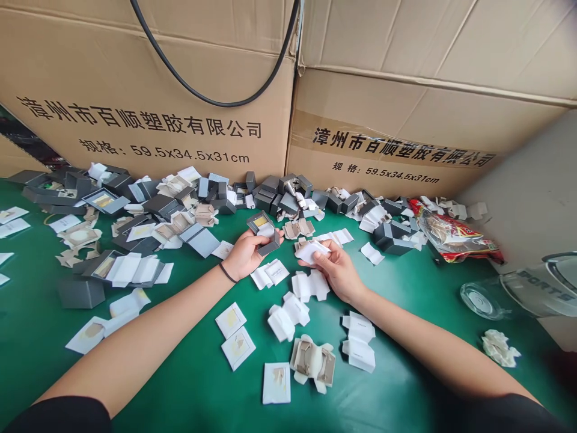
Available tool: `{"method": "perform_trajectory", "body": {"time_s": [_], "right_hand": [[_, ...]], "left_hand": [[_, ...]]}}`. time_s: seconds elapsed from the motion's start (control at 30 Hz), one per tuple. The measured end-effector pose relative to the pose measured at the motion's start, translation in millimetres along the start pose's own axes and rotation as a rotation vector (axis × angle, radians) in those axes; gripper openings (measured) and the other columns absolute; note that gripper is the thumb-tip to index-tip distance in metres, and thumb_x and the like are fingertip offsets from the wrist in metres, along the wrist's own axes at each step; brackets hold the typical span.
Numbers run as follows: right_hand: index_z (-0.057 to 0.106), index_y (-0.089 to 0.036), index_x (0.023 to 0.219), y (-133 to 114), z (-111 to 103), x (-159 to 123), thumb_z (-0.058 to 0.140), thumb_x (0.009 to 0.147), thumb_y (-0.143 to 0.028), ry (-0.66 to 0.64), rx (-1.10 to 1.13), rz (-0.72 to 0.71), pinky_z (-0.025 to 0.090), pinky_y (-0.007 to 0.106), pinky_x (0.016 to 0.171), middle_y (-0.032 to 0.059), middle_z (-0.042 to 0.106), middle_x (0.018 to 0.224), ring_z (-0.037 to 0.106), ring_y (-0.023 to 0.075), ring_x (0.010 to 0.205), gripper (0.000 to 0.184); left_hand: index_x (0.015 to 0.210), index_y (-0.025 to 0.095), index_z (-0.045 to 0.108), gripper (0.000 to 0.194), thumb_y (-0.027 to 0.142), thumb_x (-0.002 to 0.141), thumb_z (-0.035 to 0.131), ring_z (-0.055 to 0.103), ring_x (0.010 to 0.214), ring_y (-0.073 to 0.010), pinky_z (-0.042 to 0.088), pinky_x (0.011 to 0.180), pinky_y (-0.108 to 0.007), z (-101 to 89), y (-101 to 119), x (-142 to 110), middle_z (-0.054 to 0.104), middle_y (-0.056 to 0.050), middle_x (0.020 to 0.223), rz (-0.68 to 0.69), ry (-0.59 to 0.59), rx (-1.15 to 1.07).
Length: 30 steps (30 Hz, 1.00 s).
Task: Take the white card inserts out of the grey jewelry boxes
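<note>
My left hand (247, 252) is closed around a small dark grey jewellery box (261, 222), its lid folded open and a yellowish patch showing inside. Beside it, my right hand (336, 270) pinches a white paper insert (312, 251). Just below the hands lie more white folded inserts (270, 274) on the green table (180, 373). Nearer to me are a torn insert with its brown underside up (313, 364) and several flat white squares (238, 347) with yellow or brown marks.
Dark grey boxes (169, 207) and torn inserts are heaped along the back, against large cardboard cartons (153, 78). A black cable (211, 99) hangs in front of the cartons. On the right are a red food packet (460, 234), a clear plastic bottle (536, 285) and crumpled tissue (500, 349).
</note>
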State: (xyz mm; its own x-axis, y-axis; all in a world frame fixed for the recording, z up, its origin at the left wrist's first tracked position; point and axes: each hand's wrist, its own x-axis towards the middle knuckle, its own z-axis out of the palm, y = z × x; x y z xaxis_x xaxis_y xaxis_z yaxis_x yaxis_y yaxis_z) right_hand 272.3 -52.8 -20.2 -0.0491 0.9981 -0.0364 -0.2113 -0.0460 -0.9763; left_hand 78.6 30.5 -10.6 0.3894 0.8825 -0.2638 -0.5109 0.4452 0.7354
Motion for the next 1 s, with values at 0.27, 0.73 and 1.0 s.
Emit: {"method": "perform_trajectory", "body": {"time_s": [0.27,0.73,1.0], "right_hand": [[0.053,-0.025,0.113,-2,10,-3,0.061,0.079,-0.043,-0.125,-0.322,-0.104,0.055,0.027,0.049,0.0013,0.068,0.088,0.067,0.0160,0.062,0.039],[0.063,-0.020,0.103,10,5,18,0.045,0.092,-0.026,-0.345,-0.864,-0.656,0.052,0.025,0.067,0.0058,0.068,0.089,0.063,0.0134,0.076,0.022],[0.060,-0.020,0.102,-3,-2,15,0.046,0.088,-0.008,-0.039,-0.985,-1.042,0.050,0.028,0.067,0.0063,0.065,0.087,0.059,0.0157,0.081,0.023]], "left_hand": [[0.092,0.008,0.064,0.029,-0.002,0.068,0.051,0.065,0.092,-0.0193,0.048,0.093,-0.032,-3.6,-3,1,0.070,-0.010,0.093,0.000,-0.021,0.036],[0.088,0.009,0.064,0.025,-0.002,0.069,0.052,0.064,0.095,-0.0216,0.049,0.093,-0.034,-1.5,-2,-3,0.069,-0.009,0.090,-0.004,-0.043,0.065],[0.096,0.011,0.063,0.029,0.003,0.068,0.058,0.064,0.096,-0.0214,0.048,0.094,-0.036,-9.8,-6,0,0.069,-0.008,0.093,-0.010,-0.080,0.063]]}}
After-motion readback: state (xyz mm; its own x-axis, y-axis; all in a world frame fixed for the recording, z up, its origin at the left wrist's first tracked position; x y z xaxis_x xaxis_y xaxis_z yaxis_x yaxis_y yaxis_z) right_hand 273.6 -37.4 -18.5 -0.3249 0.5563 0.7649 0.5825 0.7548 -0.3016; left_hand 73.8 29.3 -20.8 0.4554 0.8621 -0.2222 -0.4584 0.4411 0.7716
